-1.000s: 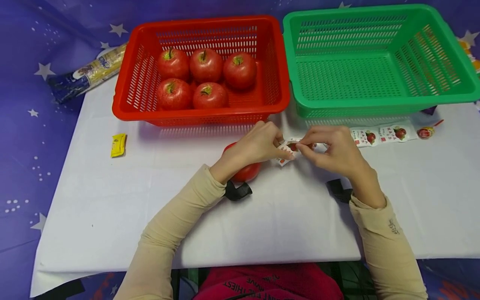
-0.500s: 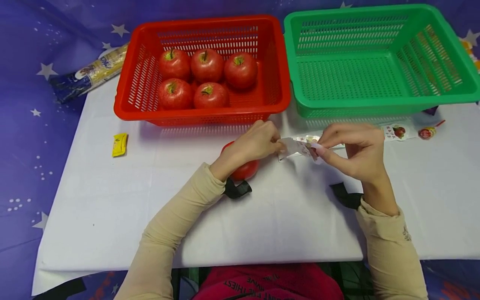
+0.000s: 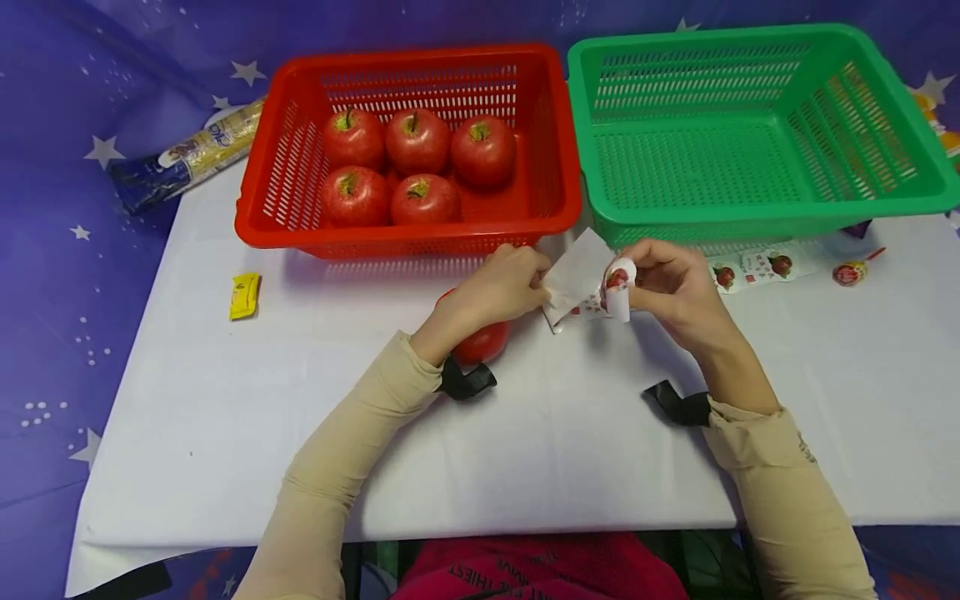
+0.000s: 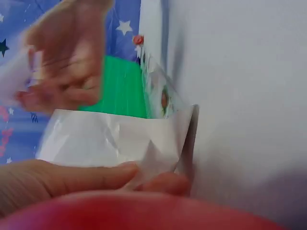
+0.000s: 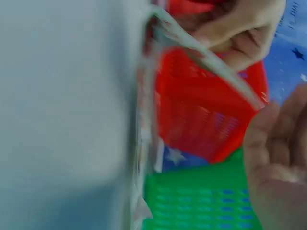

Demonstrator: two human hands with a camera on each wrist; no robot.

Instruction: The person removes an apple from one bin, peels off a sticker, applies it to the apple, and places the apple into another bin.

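My left hand (image 3: pixel 498 287) pinches the end of a printed label strip (image 3: pixel 573 275), its white backing side bent upward. In the left wrist view the thumb presses on the folded backing paper (image 4: pixel 110 136). Just to the right, my right hand (image 3: pixel 675 287) pinches a curled sticker (image 3: pixel 618 283) with a red fruit picture. That sticker shows as a white blur by the right fingers (image 4: pixel 72 62) in the left wrist view. A red apple (image 3: pixel 480 343) sits under the left wrist, partly hidden. The strip's far part (image 3: pixel 765 265) lies flat beyond the right hand.
A red basket (image 3: pixel 408 237) holds several apples (image 3: pixel 483 150). Beside it stands a green basket (image 3: pixel 757 212). A lollipop (image 3: pixel 851 272) lies on the right, a yellow wrapped packet (image 3: pixel 243 296) on the left. A long blue-and-gold package (image 3: pixel 191 154) lies at the back left.
The right hand pulled rightward from the left hand, then came back a little left, with the sticker curling at its fingers. The strip's end has bent up, its white back showing.
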